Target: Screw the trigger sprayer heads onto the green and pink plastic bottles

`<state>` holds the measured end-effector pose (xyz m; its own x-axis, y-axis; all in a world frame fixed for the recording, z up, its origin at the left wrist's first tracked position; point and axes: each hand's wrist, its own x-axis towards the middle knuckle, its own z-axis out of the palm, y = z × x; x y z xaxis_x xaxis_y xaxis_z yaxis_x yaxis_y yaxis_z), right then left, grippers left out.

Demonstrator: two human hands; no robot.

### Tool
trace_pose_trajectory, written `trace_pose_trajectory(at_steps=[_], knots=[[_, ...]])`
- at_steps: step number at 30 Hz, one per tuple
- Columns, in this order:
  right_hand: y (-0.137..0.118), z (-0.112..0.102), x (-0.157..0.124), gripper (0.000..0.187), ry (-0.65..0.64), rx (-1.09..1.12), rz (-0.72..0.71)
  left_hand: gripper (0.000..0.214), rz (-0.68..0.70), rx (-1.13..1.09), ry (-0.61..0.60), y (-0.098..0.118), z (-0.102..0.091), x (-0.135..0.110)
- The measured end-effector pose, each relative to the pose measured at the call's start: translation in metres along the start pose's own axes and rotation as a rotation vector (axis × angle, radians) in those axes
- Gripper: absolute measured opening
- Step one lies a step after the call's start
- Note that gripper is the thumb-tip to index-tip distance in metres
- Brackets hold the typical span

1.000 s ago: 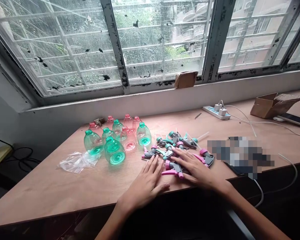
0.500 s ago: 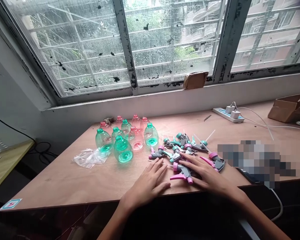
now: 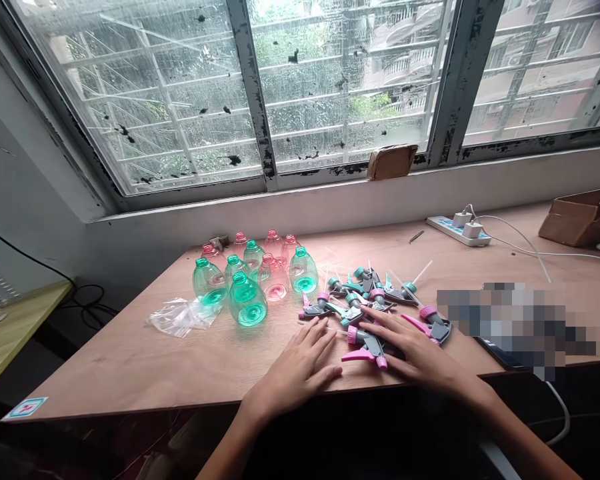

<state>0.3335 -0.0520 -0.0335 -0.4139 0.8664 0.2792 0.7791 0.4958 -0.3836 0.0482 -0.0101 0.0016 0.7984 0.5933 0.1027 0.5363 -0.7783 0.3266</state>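
My left hand (image 3: 305, 357) lies on the table with its fingers stretched out, just left of a pink-and-grey spray head (image 3: 367, 347). My right hand (image 3: 410, 343) rests with spread fingers over the right side of that spray head, partly covering it. Another pink-and-grey spray head (image 3: 434, 324) lies just beyond my right hand. Behind both hands is a heap of spray heads in teal, pink and grey (image 3: 353, 300), several with thin clear tubes. Left of the heap stand several green bottles (image 3: 247, 303) and pink bottles (image 3: 274, 280), upright and without spray heads.
A crumpled clear plastic bag (image 3: 177, 317) lies left of the bottles. A white power strip (image 3: 459, 231) with plugs and cables sits at the back right, near a cardboard box (image 3: 573, 219). A blurred-out item (image 3: 520, 320) lies at the right. The wooden table's front edge (image 3: 145, 412) runs below my hands.
Both hands keep nearly the same place and pose. The whole view has shifted very slightly; bottles and spray heads stay where they were.
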Motion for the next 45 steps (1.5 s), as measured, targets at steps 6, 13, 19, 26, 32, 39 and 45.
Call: trace_pose_trajectory(at_steps=[6, 13, 19, 26, 32, 39, 45], knots=[[0.005, 0.009, -0.001, 0.060, 0.069, -0.035, 0.007, 0.061, -0.042, -0.038, 0.063, 0.001, 0.000, -0.004], [0.000, 0.008, 0.002, 0.066, 0.071, -0.106, -0.035, 0.050, -0.183, -0.127, 0.443, -0.008, -0.044, -0.019], [-0.004, 0.000, 0.016, 0.039, -0.008, -0.190, -0.050, 0.072, -0.612, -0.012, 0.906, -0.053, -0.065, -0.027], [-0.003, -0.006, 0.034, 0.058, -0.053, -0.265, -0.102, 0.109, -0.744, -0.132, 0.707, -0.093, -0.046, -0.030], [-0.008, -0.015, 0.036, 0.072, -0.019, -0.207, -0.116, 0.091, -0.701, -0.166, 0.647, -0.085, -0.043, -0.036], [0.001, -0.040, 0.017, 0.093, 0.015, 0.049, -0.052, 0.081, -0.641, -0.193, 0.678, -0.064, -0.050, -0.040], [-0.009, -0.023, 0.012, 0.027, 0.778, 0.723, 0.268, 0.085, -0.542, -0.215, 0.808, -0.026, -0.030, -0.039]])
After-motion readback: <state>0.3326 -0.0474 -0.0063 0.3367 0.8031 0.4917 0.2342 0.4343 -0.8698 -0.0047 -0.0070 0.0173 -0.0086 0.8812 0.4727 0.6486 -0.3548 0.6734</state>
